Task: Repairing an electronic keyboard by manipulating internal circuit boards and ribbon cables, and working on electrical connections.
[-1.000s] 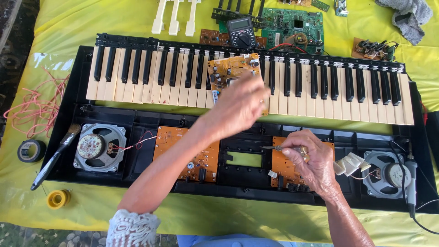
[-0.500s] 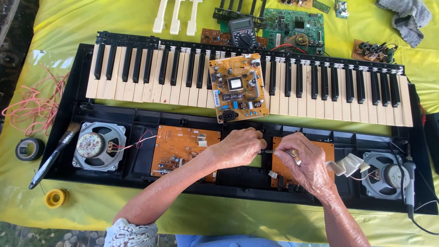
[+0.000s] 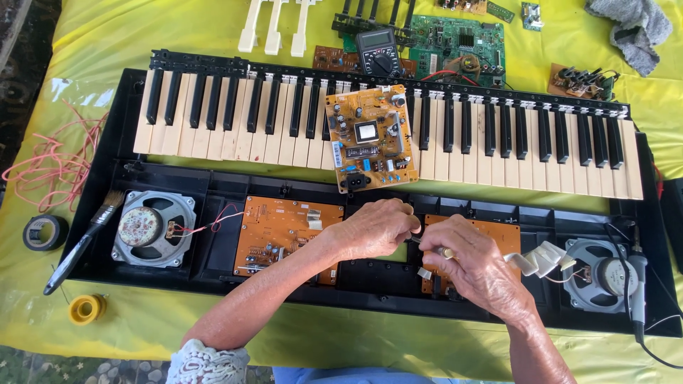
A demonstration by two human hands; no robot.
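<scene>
Working close together over the opened keyboard (image 3: pixel 213 178), the left hand (image 3: pixel 373 227) and right hand (image 3: pixel 473 267) are curled, pinching something small and hidden above the orange circuit board (image 3: pixel 498 238). Steady wrists against the case would likely help.

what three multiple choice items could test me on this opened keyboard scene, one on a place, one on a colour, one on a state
1. Where does the loose tan circuit board lie?
A. on the keys
B. on the left speaker
C. on the grey cloth

2. What colour is the small tape roll at lower left?
A. blue
B. yellow
C. white

3. How do the left hand and right hand stand?
A. far apart
B. flat on the keys
C. close together over the case

Answers: 1 A, it rests across the keys; 2 B, it is yellow; 3 C, their fingers meet above the open case.
</scene>
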